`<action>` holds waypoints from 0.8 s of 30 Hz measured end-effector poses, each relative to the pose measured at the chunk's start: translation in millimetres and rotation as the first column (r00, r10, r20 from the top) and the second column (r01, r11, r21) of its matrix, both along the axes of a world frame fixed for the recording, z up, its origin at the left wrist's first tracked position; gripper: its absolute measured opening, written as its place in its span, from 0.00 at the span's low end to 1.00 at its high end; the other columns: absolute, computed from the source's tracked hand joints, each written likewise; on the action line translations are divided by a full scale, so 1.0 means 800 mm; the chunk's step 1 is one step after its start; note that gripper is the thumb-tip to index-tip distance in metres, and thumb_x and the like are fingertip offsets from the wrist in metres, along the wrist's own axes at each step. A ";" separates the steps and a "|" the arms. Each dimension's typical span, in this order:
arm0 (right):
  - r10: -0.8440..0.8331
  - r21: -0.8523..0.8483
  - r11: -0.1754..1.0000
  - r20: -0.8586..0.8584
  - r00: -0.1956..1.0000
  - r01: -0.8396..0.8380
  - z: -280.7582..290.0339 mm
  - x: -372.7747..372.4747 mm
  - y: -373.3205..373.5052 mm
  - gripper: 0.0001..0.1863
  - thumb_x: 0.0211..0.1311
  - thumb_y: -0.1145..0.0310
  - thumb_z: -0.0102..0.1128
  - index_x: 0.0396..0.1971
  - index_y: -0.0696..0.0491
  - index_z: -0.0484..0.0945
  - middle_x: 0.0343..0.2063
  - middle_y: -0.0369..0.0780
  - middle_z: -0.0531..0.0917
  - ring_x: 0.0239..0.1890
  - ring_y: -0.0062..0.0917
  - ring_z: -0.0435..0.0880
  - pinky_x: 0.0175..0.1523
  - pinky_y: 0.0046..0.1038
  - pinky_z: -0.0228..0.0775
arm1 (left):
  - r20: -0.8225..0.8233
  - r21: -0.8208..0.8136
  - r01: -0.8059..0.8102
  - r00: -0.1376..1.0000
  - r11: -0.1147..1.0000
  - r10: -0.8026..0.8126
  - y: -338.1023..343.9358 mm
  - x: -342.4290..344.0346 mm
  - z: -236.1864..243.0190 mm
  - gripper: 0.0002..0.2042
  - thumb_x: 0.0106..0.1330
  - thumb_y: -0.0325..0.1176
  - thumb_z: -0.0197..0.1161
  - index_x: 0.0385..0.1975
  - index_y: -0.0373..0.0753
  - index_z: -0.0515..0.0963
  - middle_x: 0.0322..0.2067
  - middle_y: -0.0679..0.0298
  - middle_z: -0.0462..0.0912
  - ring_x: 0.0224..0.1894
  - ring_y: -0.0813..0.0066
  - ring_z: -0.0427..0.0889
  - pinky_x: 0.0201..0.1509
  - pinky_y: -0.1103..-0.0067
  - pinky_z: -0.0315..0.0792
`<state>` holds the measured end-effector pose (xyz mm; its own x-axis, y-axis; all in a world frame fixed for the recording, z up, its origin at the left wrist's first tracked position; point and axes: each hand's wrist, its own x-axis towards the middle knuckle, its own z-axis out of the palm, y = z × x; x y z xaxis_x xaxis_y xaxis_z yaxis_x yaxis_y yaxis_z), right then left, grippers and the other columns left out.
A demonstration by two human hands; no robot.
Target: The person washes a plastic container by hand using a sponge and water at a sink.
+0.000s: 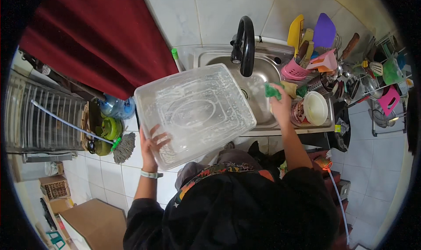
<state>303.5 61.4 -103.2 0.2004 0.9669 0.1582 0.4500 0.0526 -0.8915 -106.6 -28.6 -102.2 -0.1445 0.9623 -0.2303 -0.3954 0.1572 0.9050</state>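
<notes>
A large clear plastic storage box (197, 118), streaked with white suds, is tilted in front of me and overlaps the sink's left side. My left hand (151, 147) grips its lower left corner, with the fingers spread against the plastic. Over the right part of the sink basin (262, 111), my right hand (282, 105) is closed on a green scrubbing sponge (272, 91), apart from the box. Just beyond that hand lies something yellowish (289, 88), partly hidden. The black faucet (247, 43) arches over the basin; whether water runs I cannot tell.
A white tub (315, 108) stands on the sink's right edge. Behind it, a pink basket (294, 70) holds spatulas and other utensils. Further right is a crowded dish rack (372, 81). A red curtain (101, 35) hangs at left, above a mop (125, 148) and green gas cylinder (112, 128).
</notes>
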 end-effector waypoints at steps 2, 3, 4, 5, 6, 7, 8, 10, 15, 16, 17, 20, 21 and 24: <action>-0.050 -0.095 0.995 -0.089 0.995 0.041 0.025 -0.001 -0.004 0.22 0.43 0.82 0.48 0.43 0.51 0.75 0.37 0.47 0.77 0.42 0.37 0.77 0.46 0.29 0.67 | 0.029 0.040 -0.014 1.000 0.999 0.013 0.001 0.033 -0.017 0.35 0.51 0.29 0.44 0.64 0.46 0.44 0.53 0.47 0.64 0.44 0.55 0.75 0.42 0.61 0.76; 0.150 -0.044 0.988 0.039 0.988 -0.149 0.036 -0.021 -0.001 0.22 0.43 0.82 0.47 0.43 0.52 0.75 0.38 0.48 0.76 0.43 0.38 0.76 0.47 0.30 0.66 | 0.032 0.028 -0.030 0.999 0.999 0.029 0.003 0.052 -0.023 0.35 0.49 0.30 0.44 0.63 0.46 0.45 0.53 0.48 0.64 0.44 0.55 0.74 0.42 0.59 0.74; 0.331 -0.013 0.943 0.172 0.928 -0.334 0.042 -0.035 0.003 0.22 0.43 0.82 0.46 0.42 0.52 0.75 0.39 0.49 0.75 0.44 0.39 0.75 0.48 0.31 0.65 | 0.034 0.022 -0.041 0.999 0.999 0.040 0.005 0.071 -0.023 0.35 0.48 0.30 0.44 0.62 0.46 0.47 0.53 0.49 0.64 0.44 0.55 0.73 0.43 0.58 0.73; 0.337 0.041 0.933 0.251 0.907 -0.358 0.027 -0.037 0.015 0.21 0.44 0.81 0.47 0.42 0.55 0.74 0.40 0.50 0.74 0.43 0.40 0.75 0.49 0.32 0.65 | 0.059 0.006 -0.034 0.998 0.999 0.033 0.009 0.091 -0.020 0.36 0.47 0.29 0.43 0.62 0.46 0.46 0.53 0.49 0.64 0.44 0.55 0.74 0.43 0.57 0.73; 0.345 0.095 0.914 0.327 0.880 -0.394 -0.003 -0.038 0.033 0.19 0.45 0.79 0.49 0.42 0.58 0.74 0.40 0.51 0.73 0.42 0.41 0.74 0.49 0.34 0.65 | 0.061 0.012 -0.024 0.998 1.000 0.023 0.010 0.107 -0.020 0.36 0.47 0.29 0.43 0.62 0.46 0.46 0.53 0.49 0.64 0.44 0.55 0.74 0.43 0.57 0.73; 0.332 0.098 0.919 0.333 0.883 -0.383 -0.040 -0.036 0.052 0.19 0.45 0.79 0.49 0.42 0.58 0.74 0.40 0.51 0.73 0.42 0.41 0.74 0.49 0.34 0.65 | 0.093 0.000 -0.032 0.995 0.999 0.032 0.012 0.124 -0.022 0.35 0.48 0.29 0.43 0.62 0.46 0.46 0.54 0.49 0.64 0.44 0.55 0.74 0.43 0.57 0.73; 0.179 0.047 0.971 0.504 0.845 -0.234 -0.082 -0.036 0.073 0.18 0.45 0.78 0.50 0.41 0.61 0.74 0.41 0.52 0.73 0.42 0.42 0.74 0.49 0.36 0.64 | 0.120 -0.013 -0.045 0.992 0.999 0.046 0.013 0.137 -0.025 0.35 0.49 0.29 0.43 0.63 0.46 0.45 0.54 0.49 0.63 0.44 0.54 0.74 0.43 0.57 0.74; 0.189 -0.085 0.978 0.757 0.626 -0.192 -0.109 -0.066 0.087 0.16 0.47 0.76 0.51 0.38 0.65 0.74 0.42 0.53 0.73 0.42 0.43 0.73 0.49 0.41 0.63 | 0.189 0.036 -0.072 0.980 0.997 0.064 0.015 0.152 -0.033 0.36 0.51 0.25 0.44 0.64 0.47 0.44 0.54 0.49 0.64 0.43 0.55 0.77 0.40 0.61 0.76; 0.596 -0.020 0.606 0.674 0.437 -0.795 -0.086 -0.199 0.019 0.21 0.51 0.70 0.49 0.47 0.59 0.70 0.43 0.57 0.72 0.47 0.46 0.70 0.51 0.48 0.59 | 0.144 0.112 -0.062 0.988 0.992 0.045 0.016 0.150 -0.059 0.36 0.51 0.23 0.46 0.65 0.46 0.45 0.54 0.50 0.63 0.42 0.56 0.78 0.38 0.65 0.78; 0.584 0.079 0.548 0.676 0.449 -0.833 -0.061 -0.205 0.008 0.21 0.51 0.70 0.49 0.48 0.57 0.70 0.43 0.57 0.72 0.48 0.46 0.69 0.51 0.47 0.59 | 0.109 0.120 -0.045 0.994 0.992 0.032 0.014 0.141 -0.069 0.36 0.52 0.23 0.46 0.64 0.45 0.45 0.54 0.49 0.63 0.42 0.55 0.78 0.37 0.66 0.78; 0.674 0.072 0.510 0.586 0.450 -0.857 -0.055 -0.193 0.016 0.20 0.53 0.71 0.49 0.49 0.54 0.70 0.45 0.55 0.71 0.47 0.43 0.71 0.47 0.44 0.63 | 0.181 0.120 -0.085 0.981 0.989 0.063 0.010 0.150 -0.047 0.36 0.52 0.25 0.48 0.64 0.43 0.45 0.55 0.49 0.62 0.42 0.55 0.78 0.36 0.67 0.78; 0.630 -0.230 0.771 0.410 0.659 -0.594 -0.063 -0.126 0.068 0.23 0.56 0.72 0.48 0.54 0.42 0.67 0.45 0.53 0.70 0.47 0.41 0.71 0.46 0.39 0.66 | 0.205 0.125 -0.107 0.975 0.986 0.080 0.004 0.151 -0.026 0.36 0.52 0.26 0.49 0.64 0.42 0.45 0.55 0.49 0.62 0.43 0.55 0.78 0.36 0.68 0.79; 0.436 -0.186 0.895 0.558 0.706 -0.405 -0.093 -0.096 0.082 0.22 0.56 0.73 0.47 0.53 0.44 0.68 0.44 0.53 0.71 0.45 0.42 0.72 0.46 0.38 0.66 | 0.182 0.146 -0.076 0.982 0.986 0.048 0.002 0.152 -0.018 0.37 0.50 0.26 0.49 0.64 0.42 0.45 0.55 0.49 0.62 0.43 0.54 0.77 0.37 0.67 0.79; 0.256 -0.060 0.961 0.550 0.795 -0.268 -0.128 -0.102 0.110 0.20 0.56 0.73 0.47 0.51 0.47 0.70 0.42 0.55 0.71 0.44 0.44 0.72 0.47 0.37 0.65 | 0.120 0.185 0.031 0.991 0.982 -0.054 -0.003 0.153 -0.022 0.38 0.49 0.25 0.47 0.65 0.42 0.44 0.55 0.48 0.62 0.44 0.53 0.77 0.38 0.65 0.79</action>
<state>221.7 149.2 -205.8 -0.1864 0.9651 0.1839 0.8290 0.2550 -0.4978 15.8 -31.3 -119.7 -0.0840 0.9944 -0.0639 -0.5024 0.0131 0.8645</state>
